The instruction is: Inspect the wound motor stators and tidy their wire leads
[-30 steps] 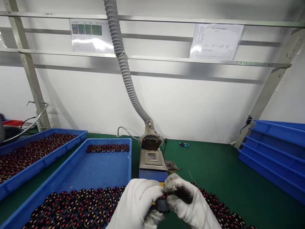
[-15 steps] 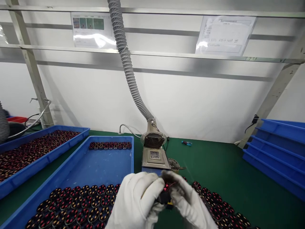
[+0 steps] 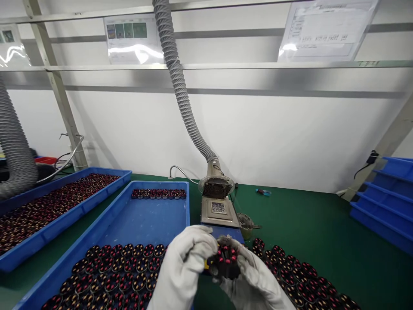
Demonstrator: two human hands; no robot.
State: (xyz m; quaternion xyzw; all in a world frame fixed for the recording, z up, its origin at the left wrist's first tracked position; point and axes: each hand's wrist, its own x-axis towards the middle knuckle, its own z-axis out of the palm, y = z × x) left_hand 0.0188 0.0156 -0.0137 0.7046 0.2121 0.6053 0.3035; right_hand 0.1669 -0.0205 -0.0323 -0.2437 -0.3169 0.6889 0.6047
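Observation:
Both my hands wear white gloves and meet low in the middle of the view. My left hand (image 3: 185, 267) and my right hand (image 3: 254, 280) are both closed around one round black wound coil part (image 3: 225, 260) with red windings, its face turned toward me. Just behind it stands a small metal-topped solder pot (image 3: 219, 212) on a blue base. A blue tray (image 3: 142, 224) at my left holds rows of the same coil parts (image 3: 119, 269). More coil parts (image 3: 300, 275) lie loose on the green mat at my right.
A grey ribbed extraction hose (image 3: 180, 90) drops to a fan hood (image 3: 216, 187) behind the pot. A second blue tray (image 3: 64, 202) full of parts sits far left, with another hose (image 3: 14, 155). Stacked blue trays (image 3: 383, 206) stand at right. A small blue-handled tool (image 3: 263, 192) lies near the wall.
The held coil part has been turned so its red windings face up, and my hands have risen slightly. The camera has shifted left, so the bench things appear further right.

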